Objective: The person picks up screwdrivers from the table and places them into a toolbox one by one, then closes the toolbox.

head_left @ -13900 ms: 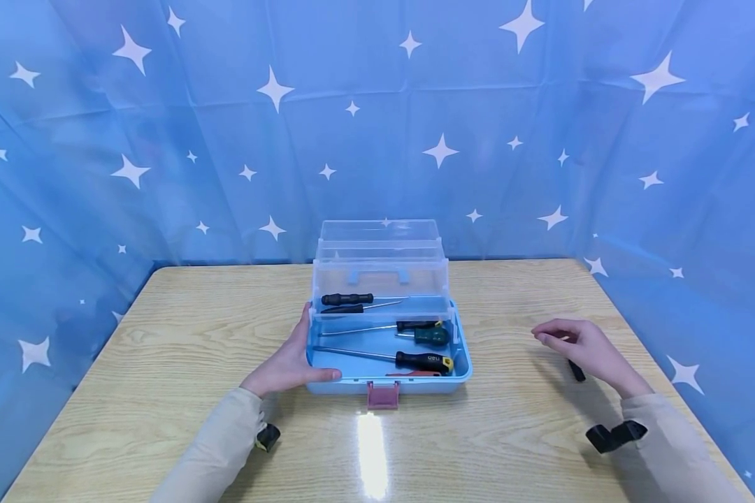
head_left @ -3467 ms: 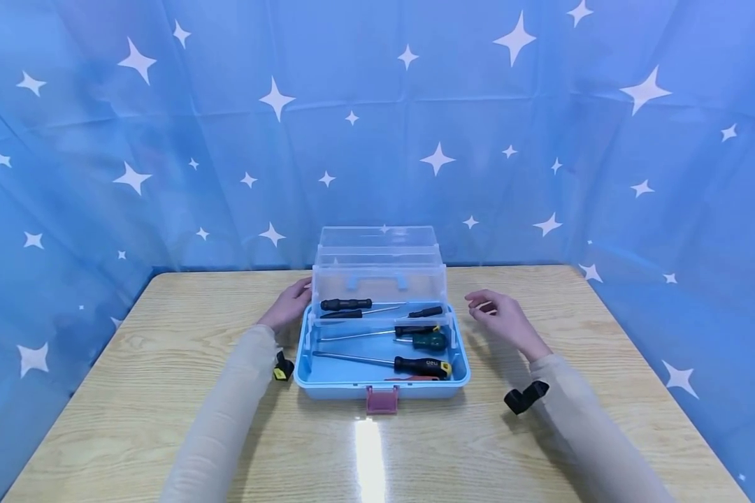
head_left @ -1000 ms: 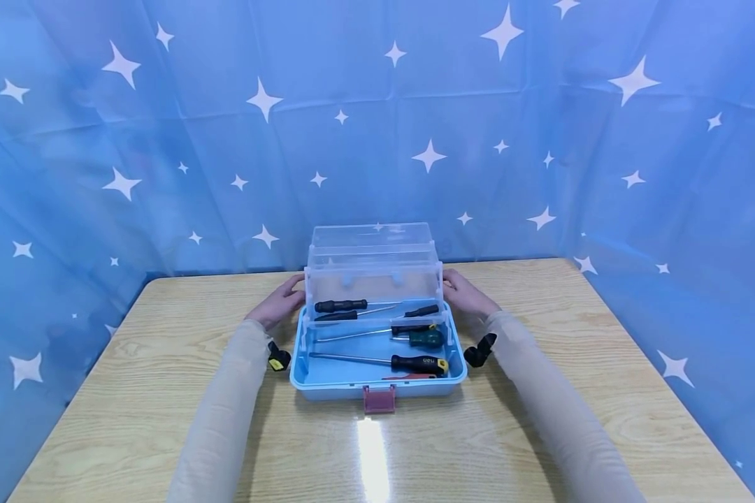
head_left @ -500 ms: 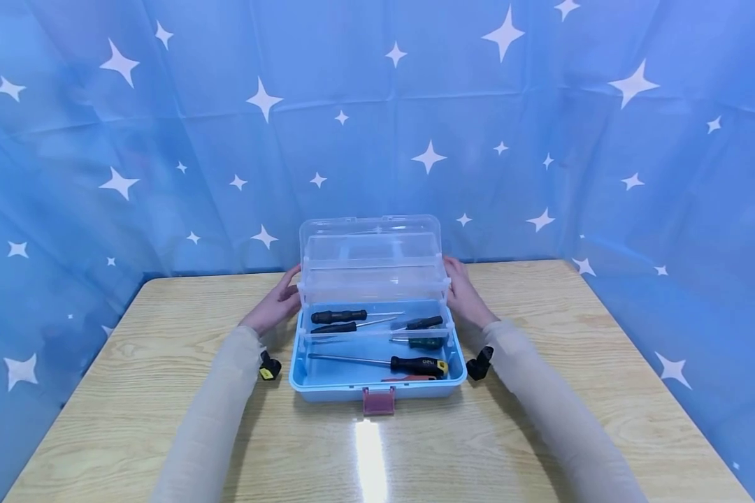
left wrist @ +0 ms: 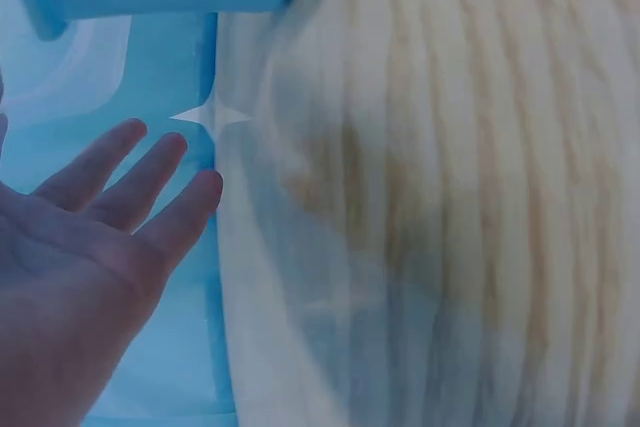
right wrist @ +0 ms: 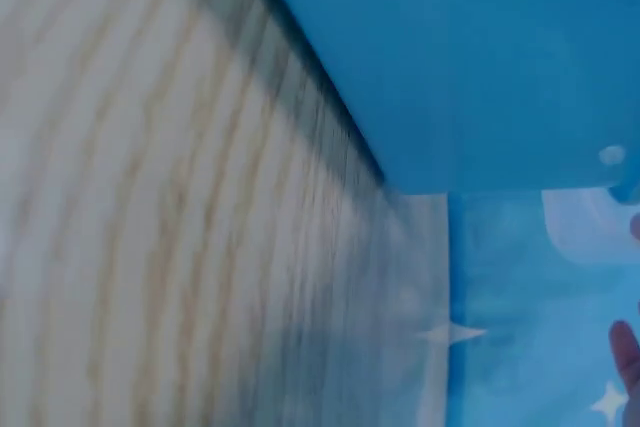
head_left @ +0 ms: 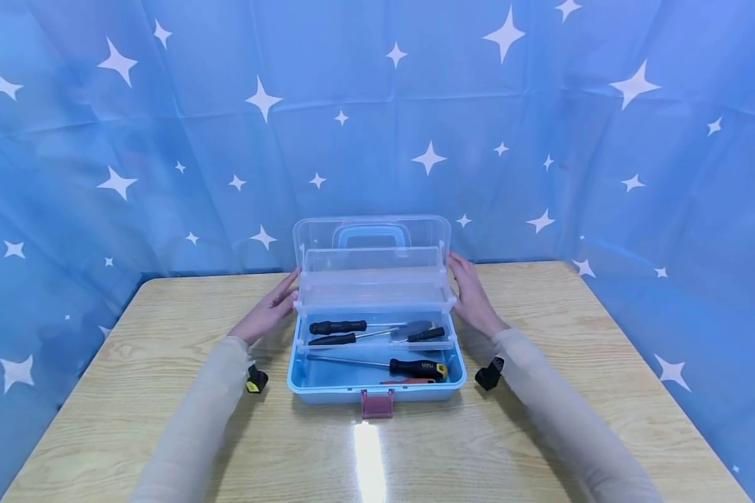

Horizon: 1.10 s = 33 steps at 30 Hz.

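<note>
A light blue toolbox (head_left: 327, 397) with a pink latch (head_left: 377, 405) stands mid-table. Its clear lid (head_left: 311, 234) is tilted up at the back, and the clear trays (head_left: 377, 288) hang over the box. My left hand (head_left: 265, 314) touches the left side of the lid, its fingers extended. At the right side my right hand (head_left: 474, 300) lies against the lid with fingers pointing up. Screwdrivers lie in the lower tray, including a black one (head_left: 338, 327). In the box bottom lie a black-and-yellow screwdriver (head_left: 418, 369) and a red-orange tool (head_left: 409, 381).
The wooden table (head_left: 163, 349) runs around the toolbox on all sides. A blue curtain (head_left: 377, 140) with white stars hangs close behind the table's back edge and along the sides.
Both hands have come to the lid's sides; the lid has swung up and forward, showing its blue handle. The trays have shifted forward and lower. Earlier, a black-handled tool on the table went into the tray.
</note>
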Tool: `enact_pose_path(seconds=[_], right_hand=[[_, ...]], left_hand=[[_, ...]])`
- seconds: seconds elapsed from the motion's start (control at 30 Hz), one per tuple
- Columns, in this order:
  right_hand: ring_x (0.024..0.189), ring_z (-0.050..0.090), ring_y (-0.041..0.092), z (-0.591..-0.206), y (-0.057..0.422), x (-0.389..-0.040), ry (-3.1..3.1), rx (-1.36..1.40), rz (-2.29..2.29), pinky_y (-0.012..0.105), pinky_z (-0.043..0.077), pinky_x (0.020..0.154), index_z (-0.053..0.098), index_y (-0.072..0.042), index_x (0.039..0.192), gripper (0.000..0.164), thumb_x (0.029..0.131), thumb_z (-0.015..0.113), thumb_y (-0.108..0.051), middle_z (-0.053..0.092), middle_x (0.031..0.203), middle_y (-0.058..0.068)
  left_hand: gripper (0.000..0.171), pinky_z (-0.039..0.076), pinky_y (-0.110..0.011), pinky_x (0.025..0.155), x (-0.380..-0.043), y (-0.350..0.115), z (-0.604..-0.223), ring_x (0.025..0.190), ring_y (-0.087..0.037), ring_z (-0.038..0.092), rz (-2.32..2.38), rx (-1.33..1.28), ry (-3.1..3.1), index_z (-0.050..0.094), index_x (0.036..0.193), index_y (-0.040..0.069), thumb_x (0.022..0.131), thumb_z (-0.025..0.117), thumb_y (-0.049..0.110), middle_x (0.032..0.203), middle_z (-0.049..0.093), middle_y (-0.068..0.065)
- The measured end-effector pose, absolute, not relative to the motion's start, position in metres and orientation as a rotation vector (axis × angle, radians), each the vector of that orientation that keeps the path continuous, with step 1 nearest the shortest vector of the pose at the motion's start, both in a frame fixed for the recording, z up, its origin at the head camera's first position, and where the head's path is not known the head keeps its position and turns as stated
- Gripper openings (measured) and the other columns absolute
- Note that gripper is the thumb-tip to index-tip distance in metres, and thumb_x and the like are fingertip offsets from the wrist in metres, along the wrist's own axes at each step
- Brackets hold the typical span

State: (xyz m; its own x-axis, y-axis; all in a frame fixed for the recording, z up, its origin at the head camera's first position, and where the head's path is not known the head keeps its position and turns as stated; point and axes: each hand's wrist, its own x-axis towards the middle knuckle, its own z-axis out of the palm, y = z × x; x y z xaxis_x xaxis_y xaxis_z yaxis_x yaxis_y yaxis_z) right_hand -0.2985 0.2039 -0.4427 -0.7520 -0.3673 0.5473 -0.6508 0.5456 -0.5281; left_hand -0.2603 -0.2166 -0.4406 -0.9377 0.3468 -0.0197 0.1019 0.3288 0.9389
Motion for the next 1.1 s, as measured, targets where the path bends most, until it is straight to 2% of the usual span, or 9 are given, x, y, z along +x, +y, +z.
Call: enact_pose_path(seconds=[0.2, 0.43, 0.67, 0.73, 0.87, 1.0, 1.1], right_hand=[[0.123, 0.036, 0.039, -0.427, 0.206, -0.285, -2.397, 0.851, 0.975, 0.049, 0.041, 0.085, 0.041, 0.004, 0.139, 0.051, 0.092, 0.060, 0.001, 0.039, 0.141, 0.024], [0.120, 0.040, 0.039, -0.407, 0.211, -0.271, -2.390, 0.853, 1.005, 0.053, 0.045, 0.081, 0.048, 0.005, 0.135, 0.044, 0.092, 0.055, 0.006, 0.046, 0.135, 0.025], [0.116, 0.048, 0.032, -0.396, 0.216, -0.255, -2.391, 0.766, 1.195, 0.048, 0.044, 0.085, 0.059, 0.003, 0.126, 0.029, 0.101, 0.050, -0.006, 0.056, 0.127, 0.020], [0.119, 0.048, 0.032, -0.392, 0.219, -0.250, -2.420, 0.720, 1.274, 0.049, 0.042, 0.090, 0.060, 0.003, 0.125, 0.030, 0.103, 0.047, -0.011, 0.056, 0.128, 0.020], [0.124, 0.045, 0.039, -0.386, 0.222, -0.241, -2.465, 0.685, 1.375, 0.057, 0.036, 0.099, 0.057, 0.009, 0.127, 0.036, 0.105, 0.041, -0.015, 0.053, 0.130, 0.025], [0.117, 0.048, 0.038, -0.378, 0.224, -0.235, -2.509, 0.693, 1.406, 0.054, 0.039, 0.095, 0.053, 0.011, 0.130, 0.041, 0.107, 0.033, -0.016, 0.052, 0.131, 0.027], [0.112, 0.049, 0.035, -0.371, 0.223, -0.230, -2.556, 0.668, 1.439, 0.049, 0.039, 0.093, 0.052, 0.012, 0.131, 0.047, 0.108, 0.030, -0.022, 0.052, 0.131, 0.027]], left_hand=[[0.058, 0.028, -0.050, 0.109, -0.252, -0.222, -0.430, 0.138, -0.037, 0.029, 1.672, 0.448, 2.361, 0.019, 0.156, 0.025, 0.104, 0.040, 0.039, 0.154, 0.028, -0.020], [0.056, 0.031, -0.048, 0.108, -0.241, -0.224, -0.412, 0.137, -0.035, 0.033, 1.698, 0.440, 2.399, 0.034, 0.151, 0.010, 0.104, 0.038, 0.042, 0.149, 0.037, -0.019], [0.067, 0.031, -0.047, 0.108, -0.235, -0.220, -0.393, 0.136, -0.038, 0.034, 1.714, 0.352, 2.426, 0.044, 0.141, -0.006, 0.104, 0.029, 0.048, 0.145, 0.041, -0.025], [0.070, 0.029, -0.047, 0.109, -0.233, -0.218, -0.388, 0.136, -0.039, 0.033, 1.697, 0.319, 2.427, 0.044, 0.140, -0.008, 0.104, 0.027, 0.050, 0.145, 0.040, -0.026], [0.076, 0.027, -0.048, 0.110, -0.228, -0.215, -0.381, 0.137, -0.040, 0.030, 1.665, 0.291, 2.428, 0.042, 0.140, -0.009, 0.103, 0.024, 0.055, 0.145, 0.039, -0.026], [0.075, 0.025, -0.051, 0.111, -0.224, -0.213, -0.377, 0.139, -0.036, 0.028, 1.661, 0.342, 2.419, 0.045, 0.141, -0.005, 0.102, 0.024, 0.056, 0.146, 0.040, -0.022], [0.073, 0.024, -0.053, 0.111, -0.220, -0.212, -0.375, 0.140, -0.035, 0.027, 1.649, 0.372, 2.408, 0.046, 0.141, -0.003, 0.102, 0.025, 0.055, 0.148, 0.038, -0.021]])
